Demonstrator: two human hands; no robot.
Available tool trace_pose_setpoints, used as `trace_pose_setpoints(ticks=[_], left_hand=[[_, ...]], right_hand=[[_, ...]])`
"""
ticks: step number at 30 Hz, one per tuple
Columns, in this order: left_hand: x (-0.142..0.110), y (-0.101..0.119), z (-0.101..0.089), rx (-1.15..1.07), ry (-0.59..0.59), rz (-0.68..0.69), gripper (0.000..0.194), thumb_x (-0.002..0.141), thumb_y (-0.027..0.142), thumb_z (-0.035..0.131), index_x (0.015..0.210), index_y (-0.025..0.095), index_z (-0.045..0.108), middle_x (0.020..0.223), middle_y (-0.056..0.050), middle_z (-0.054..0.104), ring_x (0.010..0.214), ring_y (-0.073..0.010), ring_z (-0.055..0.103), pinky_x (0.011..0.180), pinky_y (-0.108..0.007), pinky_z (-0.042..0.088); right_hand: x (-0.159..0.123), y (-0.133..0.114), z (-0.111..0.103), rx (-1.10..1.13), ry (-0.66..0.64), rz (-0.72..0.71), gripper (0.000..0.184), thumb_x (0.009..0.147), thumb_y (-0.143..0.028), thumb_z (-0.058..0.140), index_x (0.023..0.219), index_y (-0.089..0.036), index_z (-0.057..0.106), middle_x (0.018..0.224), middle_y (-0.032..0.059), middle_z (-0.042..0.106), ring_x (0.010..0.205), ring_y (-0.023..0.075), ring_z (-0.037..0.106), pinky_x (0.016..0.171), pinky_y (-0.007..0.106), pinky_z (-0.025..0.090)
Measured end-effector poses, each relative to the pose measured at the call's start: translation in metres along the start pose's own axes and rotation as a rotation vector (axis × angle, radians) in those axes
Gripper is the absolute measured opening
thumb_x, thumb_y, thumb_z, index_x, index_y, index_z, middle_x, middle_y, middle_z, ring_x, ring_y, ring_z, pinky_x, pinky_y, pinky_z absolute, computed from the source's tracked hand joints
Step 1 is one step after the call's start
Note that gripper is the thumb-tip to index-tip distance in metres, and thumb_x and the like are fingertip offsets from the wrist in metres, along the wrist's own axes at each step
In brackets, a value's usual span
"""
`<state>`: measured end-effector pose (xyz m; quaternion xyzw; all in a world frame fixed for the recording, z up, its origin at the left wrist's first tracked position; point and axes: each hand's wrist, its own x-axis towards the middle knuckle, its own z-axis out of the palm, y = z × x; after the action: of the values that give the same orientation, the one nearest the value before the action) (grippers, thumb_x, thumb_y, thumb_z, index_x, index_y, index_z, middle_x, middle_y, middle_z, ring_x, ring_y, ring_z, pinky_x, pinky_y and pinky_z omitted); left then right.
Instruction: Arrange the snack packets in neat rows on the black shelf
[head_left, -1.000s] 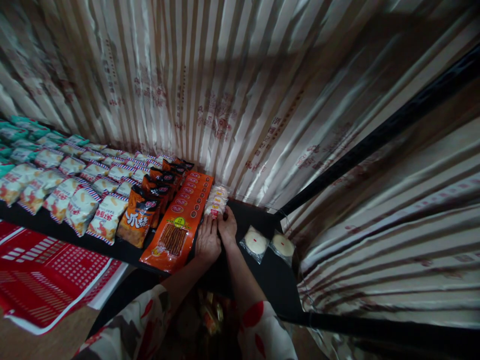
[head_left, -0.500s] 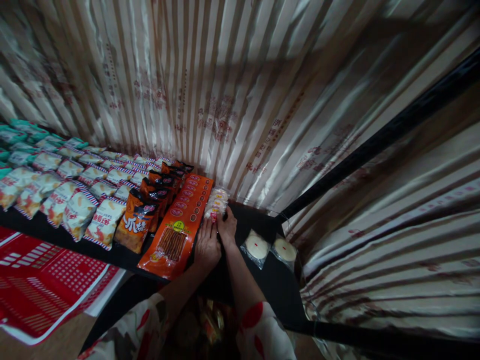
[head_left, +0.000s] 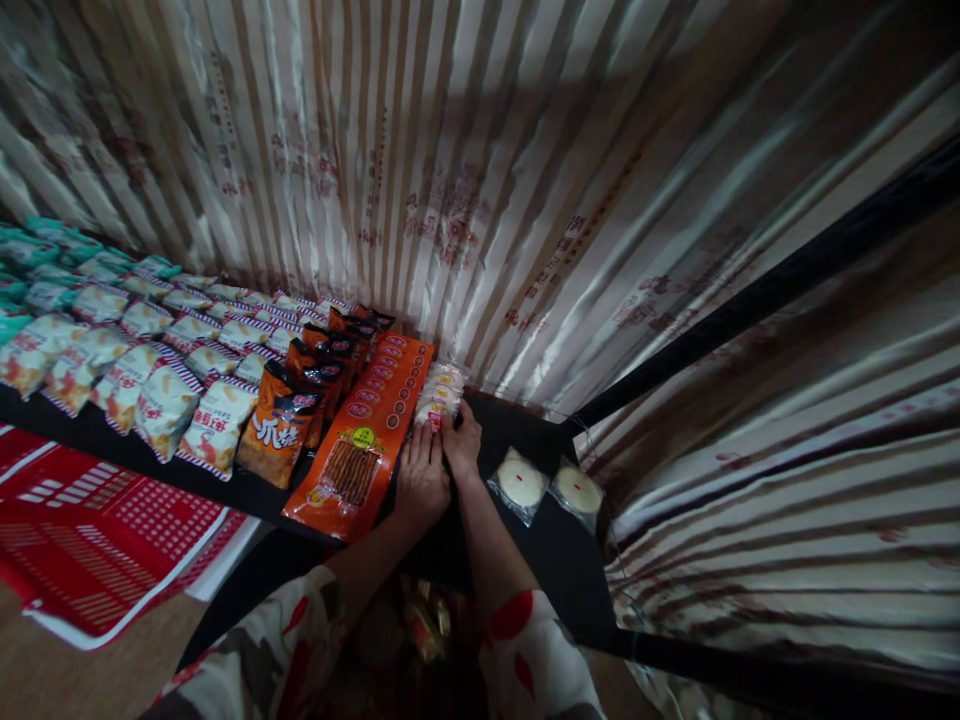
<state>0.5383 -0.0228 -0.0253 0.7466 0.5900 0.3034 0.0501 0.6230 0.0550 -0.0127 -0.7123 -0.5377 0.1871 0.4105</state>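
Small white snack packets (head_left: 445, 384) with yellow and red marks lie in a row on the black shelf. At the near end of this row, my left hand (head_left: 423, 478) has its fingers pressed together on a packet. Close beside it, my right hand (head_left: 462, 440) curls round the packet's right side, and the fingertips are partly hidden. Left of my hands lies a long orange snack pack (head_left: 375, 425) with brown sticks showing through its window. Two flat round white pieces in clear wrappers, a nearer one (head_left: 519, 483) and a farther one (head_left: 578, 492), lie to the right.
Orange-and-black snack bags (head_left: 276, 428), several rows of white striped bags (head_left: 217, 425) and green bags (head_left: 49, 290) fill the shelf's left. A red basket (head_left: 112, 540) stands below. Printed striped sheeting (head_left: 450, 150) hangs behind, and a black pole (head_left: 750, 290) slants at right.
The view has shifted slightly, so the shelf goods appear a little higher and farther right. Both hands stay at the row of white packets.
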Motion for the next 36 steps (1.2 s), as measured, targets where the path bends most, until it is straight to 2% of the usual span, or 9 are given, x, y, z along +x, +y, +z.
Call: trace_pose_setpoints(ticks=[12, 18, 24, 28, 36], left_hand=[[0.001, 0.001, 0.000, 0.015, -0.016, 0.004, 0.061, 0.075, 0.014, 0.039, 0.134, 0.002, 0.038, 0.144, -0.020, 0.032, 0.137, -0.0286, 0.021, 0.107, -0.047, 0.026], [0.000, -0.001, 0.005, 0.009, -0.003, 0.010, 0.060, 0.076, 0.014, 0.040, 0.135, 0.003, 0.037, 0.145, -0.019, 0.031, 0.138, -0.0284, 0.019, 0.108, -0.048, 0.025], [-0.001, 0.000, 0.004, -0.008, 0.011, 0.011, 0.061, 0.075, 0.013, 0.040, 0.135, 0.005, 0.036, 0.145, -0.018, 0.033, 0.137, -0.0286, 0.020, 0.107, -0.049, 0.027], [0.000, 0.001, 0.001, -0.005, 0.004, 0.016, 0.060, 0.075, 0.012, 0.040, 0.135, 0.005, 0.037, 0.145, -0.019, 0.032, 0.138, -0.0283, 0.020, 0.107, -0.048, 0.028], [0.001, 0.003, -0.002, 0.022, -0.023, -0.001, 0.058, 0.076, 0.013, 0.040, 0.134, 0.002, 0.037, 0.142, -0.021, 0.036, 0.136, -0.0296, 0.023, 0.106, -0.047, 0.029]], right_hand=[[0.005, -0.006, -0.003, 0.069, -0.015, -0.003, 0.054, 0.079, -0.046, 0.047, 0.123, -0.015, 0.054, 0.108, 0.0102, 0.065, 0.091, 0.0202, 0.061, 0.085, 0.032, 0.046], [0.014, -0.004, 0.001, 0.050, -0.004, 0.053, 0.060, 0.079, -0.048, 0.047, 0.126, -0.013, 0.051, 0.115, 0.0132, 0.062, 0.102, 0.0228, 0.057, 0.092, 0.036, 0.042], [0.020, -0.001, 0.003, 0.062, 0.000, 0.030, 0.053, 0.079, -0.047, 0.046, 0.121, -0.017, 0.055, 0.111, 0.0076, 0.064, 0.103, 0.0210, 0.056, 0.093, 0.034, 0.041], [0.027, 0.002, 0.003, 0.062, 0.035, 0.066, 0.053, 0.080, -0.048, 0.046, 0.120, -0.015, 0.055, 0.115, 0.0101, 0.062, 0.109, 0.0221, 0.054, 0.095, 0.034, 0.039], [0.047, 0.006, 0.011, 0.184, -0.008, 0.081, 0.051, 0.083, -0.052, 0.042, 0.120, -0.020, 0.056, 0.109, 0.0057, 0.066, 0.102, 0.0184, 0.058, 0.091, 0.031, 0.042]])
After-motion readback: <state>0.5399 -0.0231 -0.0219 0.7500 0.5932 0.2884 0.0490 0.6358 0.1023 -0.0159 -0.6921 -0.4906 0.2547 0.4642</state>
